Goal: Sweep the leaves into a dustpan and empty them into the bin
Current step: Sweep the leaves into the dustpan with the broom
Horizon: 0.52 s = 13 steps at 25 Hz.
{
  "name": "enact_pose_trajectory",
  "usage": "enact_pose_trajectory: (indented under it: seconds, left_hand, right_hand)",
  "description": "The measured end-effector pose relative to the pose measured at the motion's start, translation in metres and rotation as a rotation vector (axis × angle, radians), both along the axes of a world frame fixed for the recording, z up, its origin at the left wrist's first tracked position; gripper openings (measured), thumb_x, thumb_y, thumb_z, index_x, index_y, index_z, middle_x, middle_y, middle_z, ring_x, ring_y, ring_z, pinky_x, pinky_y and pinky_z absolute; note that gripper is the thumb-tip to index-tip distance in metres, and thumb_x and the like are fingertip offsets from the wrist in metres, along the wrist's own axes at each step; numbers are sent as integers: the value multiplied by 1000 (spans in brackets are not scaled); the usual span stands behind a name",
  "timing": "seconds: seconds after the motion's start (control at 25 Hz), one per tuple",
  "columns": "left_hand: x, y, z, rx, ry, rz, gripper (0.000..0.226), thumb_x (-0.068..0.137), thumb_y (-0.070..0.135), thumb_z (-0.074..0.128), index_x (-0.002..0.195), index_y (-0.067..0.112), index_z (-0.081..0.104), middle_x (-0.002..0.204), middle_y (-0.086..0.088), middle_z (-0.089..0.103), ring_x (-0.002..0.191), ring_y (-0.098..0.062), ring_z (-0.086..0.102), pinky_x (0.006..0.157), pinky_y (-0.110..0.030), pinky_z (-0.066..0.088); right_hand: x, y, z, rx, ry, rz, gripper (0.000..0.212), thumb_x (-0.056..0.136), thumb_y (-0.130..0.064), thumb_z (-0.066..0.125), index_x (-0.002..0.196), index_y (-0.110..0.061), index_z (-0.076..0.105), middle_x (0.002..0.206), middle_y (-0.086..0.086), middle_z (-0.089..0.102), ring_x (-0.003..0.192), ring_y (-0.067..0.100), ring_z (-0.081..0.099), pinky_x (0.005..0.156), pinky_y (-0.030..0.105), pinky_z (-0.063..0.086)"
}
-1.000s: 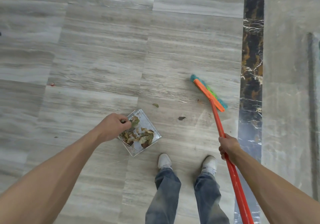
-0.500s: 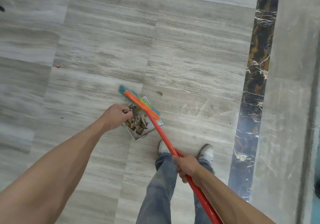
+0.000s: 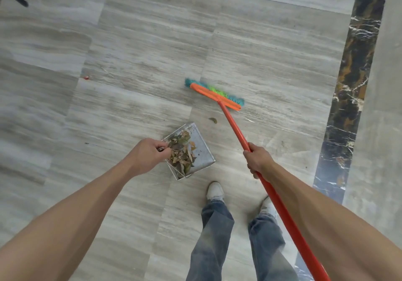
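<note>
Grey streaked floor [image 3: 134,41]. Left hand [image 3: 148,155] grips metal dustpan [image 3: 201,150] handle; leaves [image 3: 181,152] piled inside. Right hand [image 3: 257,160] grasps orange broom [image 3: 215,94], head on floor beyond. One stray leaf [image 3: 213,120] between them.

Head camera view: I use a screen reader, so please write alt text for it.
A person's left hand holds a metal dustpan full of dry leaves, while the right hand grips an orange broom resting on the grey floor. One stray leaf lies between the broom and the dustpan.
</note>
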<state>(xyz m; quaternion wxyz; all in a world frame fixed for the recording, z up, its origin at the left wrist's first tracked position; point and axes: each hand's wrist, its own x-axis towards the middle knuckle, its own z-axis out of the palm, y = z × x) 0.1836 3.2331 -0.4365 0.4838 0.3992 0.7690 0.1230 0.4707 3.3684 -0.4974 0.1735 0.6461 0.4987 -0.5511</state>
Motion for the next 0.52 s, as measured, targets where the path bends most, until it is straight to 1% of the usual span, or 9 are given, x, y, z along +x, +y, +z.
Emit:
enact_pose_trajectory:
  seconds: [0.08, 0.12, 0.2, 0.28, 0.36, 0.44, 0.52]
  left_hand:
    - [-3, 3, -5, 15, 6, -2, 38, 78, 26, 54, 49, 22, 30, 50, 8, 27, 50, -10, 23, 49, -27, 19]
    - [-1, 2, -5, 18, 12, -9, 38, 78, 25, 54, 49, 22, 30, 50, 8, 26, 51, -10, 24, 50, -27, 19]
    - [2, -1, -5, 21, 11, -11, 37, 78, 26, 53, 50, 20, 30, 51, 7, 27, 52, -13, 25, 52, -29, 21]
    - [-2, -2, -1, 7, -12, 6, 34, 76, 27, 53, 53, 18, 30, 53, 2, 28, 54, -14, 26, 56, -30, 22]
    - [-5, -4, 2, -6, -30, 19, 32, 75, 28, 53, 56, 13, 32, 57, -1, 29, 56, -15, 26, 58, -31, 22]
    - [-3, -5, 3, -16, -29, 24, 31, 74, 29, 53, 57, 10, 35, 56, -2, 30, 55, -16, 27, 58, -31, 22]
    - [1, -5, 4, -38, -30, 26, 31, 74, 29, 53, 54, 13, 36, 53, 2, 31, 53, -16, 27, 56, -30, 23]
  right_hand:
    - [-14, -25, -12, -31, -11, 61, 42, 93, -16, 35, 134, -19, 45, 69, 9, 51, 44, 20, 46, 37, 24, 42]
    - [-16, -42, -7, -71, 8, 76, 42, 94, -16, 36, 134, -20, 44, 69, 8, 52, 43, 19, 46, 37, 24, 42]
    - [-10, -73, 11, -199, 84, 96, 43, 94, -16, 39, 135, -23, 47, 62, 6, 50, 39, 16, 43, 35, 23, 39]
    - [6, -91, 35, -266, 141, 47, 41, 94, -18, 42, 133, -29, 50, 57, 4, 46, 35, 14, 40, 34, 22, 36]
    - [22, -95, 54, -253, 193, 5, 41, 95, -22, 44, 133, -38, 48, 56, 3, 45, 35, 13, 40, 35, 23, 36]
    - [30, -84, 61, -189, 186, -67, 43, 95, -27, 45, 133, -46, 44, 58, 2, 46, 36, 11, 40, 36, 23, 38]
    - [32, -63, 52, -61, 128, -32, 42, 95, -27, 42, 135, -40, 45, 62, 2, 49, 40, 13, 44, 37, 24, 40]
